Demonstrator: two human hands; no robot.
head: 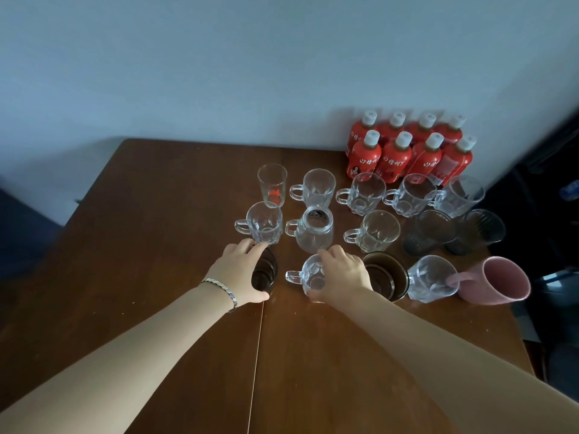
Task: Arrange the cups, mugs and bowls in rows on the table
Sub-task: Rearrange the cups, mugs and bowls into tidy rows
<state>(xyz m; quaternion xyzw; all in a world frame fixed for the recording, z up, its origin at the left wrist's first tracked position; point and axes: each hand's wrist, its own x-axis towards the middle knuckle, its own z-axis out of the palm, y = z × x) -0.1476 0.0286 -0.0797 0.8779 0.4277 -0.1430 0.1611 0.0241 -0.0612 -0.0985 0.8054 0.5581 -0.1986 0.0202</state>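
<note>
Glass mugs already fill two rows on the tabletop (188,339); my left hand (241,274) grips the dark tumbler (264,272), my right hand (344,277) the clear mug (308,277), finishing the front row.

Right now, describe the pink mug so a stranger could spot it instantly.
Start at the red bottles by the wall, then come down the table's right side to the nearest row. The pink mug ends that row: it alone is opaque and pink, among glassware.
</note>
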